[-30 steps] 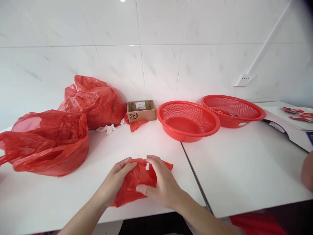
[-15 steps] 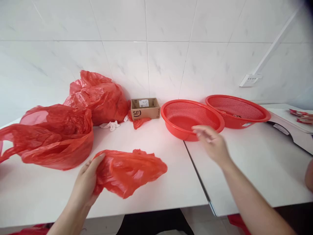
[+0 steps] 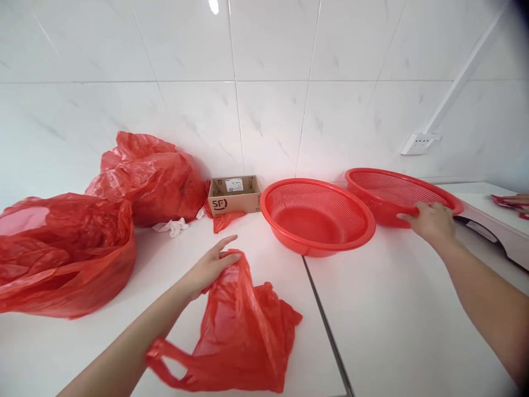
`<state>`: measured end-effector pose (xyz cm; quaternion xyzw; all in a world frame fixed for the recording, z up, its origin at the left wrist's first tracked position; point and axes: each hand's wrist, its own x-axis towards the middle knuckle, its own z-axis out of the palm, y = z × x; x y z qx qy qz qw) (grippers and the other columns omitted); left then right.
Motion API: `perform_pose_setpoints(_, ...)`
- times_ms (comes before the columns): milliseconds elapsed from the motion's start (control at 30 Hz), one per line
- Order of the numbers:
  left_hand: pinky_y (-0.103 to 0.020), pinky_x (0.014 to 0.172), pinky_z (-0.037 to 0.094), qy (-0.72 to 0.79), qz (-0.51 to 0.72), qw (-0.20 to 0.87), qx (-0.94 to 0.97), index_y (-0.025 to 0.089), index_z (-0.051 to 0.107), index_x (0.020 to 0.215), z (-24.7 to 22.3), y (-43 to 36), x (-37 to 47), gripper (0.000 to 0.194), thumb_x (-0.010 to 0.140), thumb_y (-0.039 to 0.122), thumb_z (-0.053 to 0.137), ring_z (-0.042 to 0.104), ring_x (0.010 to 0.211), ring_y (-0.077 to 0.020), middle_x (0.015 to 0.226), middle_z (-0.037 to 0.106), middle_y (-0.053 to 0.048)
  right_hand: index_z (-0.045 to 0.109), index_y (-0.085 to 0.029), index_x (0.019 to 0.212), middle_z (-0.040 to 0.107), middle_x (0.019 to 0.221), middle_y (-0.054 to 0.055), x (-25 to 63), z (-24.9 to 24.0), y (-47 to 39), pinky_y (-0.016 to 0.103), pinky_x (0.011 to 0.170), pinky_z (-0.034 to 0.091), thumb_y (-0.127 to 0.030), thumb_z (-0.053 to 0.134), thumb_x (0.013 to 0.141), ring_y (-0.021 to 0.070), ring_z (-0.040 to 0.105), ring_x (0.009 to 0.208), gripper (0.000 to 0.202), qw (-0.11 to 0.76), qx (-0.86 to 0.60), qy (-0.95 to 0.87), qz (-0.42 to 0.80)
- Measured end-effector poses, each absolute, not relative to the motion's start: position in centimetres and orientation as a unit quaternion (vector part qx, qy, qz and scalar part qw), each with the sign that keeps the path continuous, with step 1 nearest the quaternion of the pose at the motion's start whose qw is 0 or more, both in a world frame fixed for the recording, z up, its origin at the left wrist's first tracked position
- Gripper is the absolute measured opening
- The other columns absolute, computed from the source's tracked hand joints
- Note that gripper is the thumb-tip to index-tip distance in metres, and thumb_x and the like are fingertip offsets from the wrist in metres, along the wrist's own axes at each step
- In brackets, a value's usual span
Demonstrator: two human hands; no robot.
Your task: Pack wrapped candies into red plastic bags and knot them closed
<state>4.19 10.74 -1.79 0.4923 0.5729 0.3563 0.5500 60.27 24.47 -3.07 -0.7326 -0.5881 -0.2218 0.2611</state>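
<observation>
My left hand (image 3: 212, 267) grips the top edge of a thin red plastic bag (image 3: 248, 336), its thumb over the film and index finger stretched out. The bag hangs down over the white table's front, one handle loop spread to the left. On the right, my right hand (image 3: 432, 220) has its fingers closed on the near rim of a red mesh basket (image 3: 397, 187); the basket tilts toward me and its inside is mostly hidden. A second red basket (image 3: 314, 218) stands between my hands, with nothing in it.
Two bulky red bags (image 3: 152, 182) (image 3: 70, 253) fill the left side. A small cardboard box (image 3: 235, 196) stands at the wall beside crumpled white tissue (image 3: 171, 226). At the far right are a white device (image 3: 491, 237) and red packets (image 3: 512, 201). A seam splits the table.
My right hand has moved right, from the middle basket to the right basket, and taken its rim, which is now tilted. My left hand has raised the bag's edge, and the bag hangs more open.
</observation>
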Motion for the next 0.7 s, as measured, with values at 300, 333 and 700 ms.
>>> perform_pose_setpoints(300, -0.02, 0.049, 0.042, 0.526, 0.358, 0.532, 0.559, 0.028, 0.025, 0.154, -4.0, 19.6, 13.7, 0.079, 0.082, 0.023, 0.057, 0.056, 0.053, -0.0102, 0.09, 0.071, -0.002, 0.07, -0.011, 0.109, 0.063, 0.115, 0.025, 60.7, 4.3, 22.0, 0.041, 0.064, 0.034, -0.065, 0.065, 0.079, 0.0308, 0.054, 0.108, 0.062, 0.246, -0.777, -0.528, -0.238)
perform_pose_setpoints(333, -0.02, 0.047, 0.039, 0.519, 0.348, 0.531, 0.572, 0.027, 0.029, 0.153, -4.2, 20.1, 15.0, 0.075, 0.082, 0.021, 0.055, 0.053, 0.049, -0.0092, 0.087, 0.07, -0.001, 0.07, -0.012, 0.11, 0.064, 0.118, 0.023, 59.6, 5.4, 21.1, 0.041, 0.063, 0.034, -0.066, 0.065, 0.078, 0.0313, 0.054, 0.111, 0.062, 0.252, -0.775, -0.522, -0.251)
perform_pose_setpoints(700, -0.02, 0.038, 0.028, 0.442, 0.196, 0.573, 0.662, 0.024, 0.069, 0.12, -3.3, 14.4, 18.7, 0.039, 0.083, 0.034, 0.06, 0.041, 0.043, -0.0087, 0.06, 0.053, 0.004, 0.065, -0.023, 0.094, 0.07, 0.106, 0.005, 42.7, 8.1, 13.0, 0.034, 0.079, 0.05, -0.061, 0.07, 0.078, 0.0231, 0.066, 0.095, 0.042, 0.428, -0.525, -0.719, -0.157)
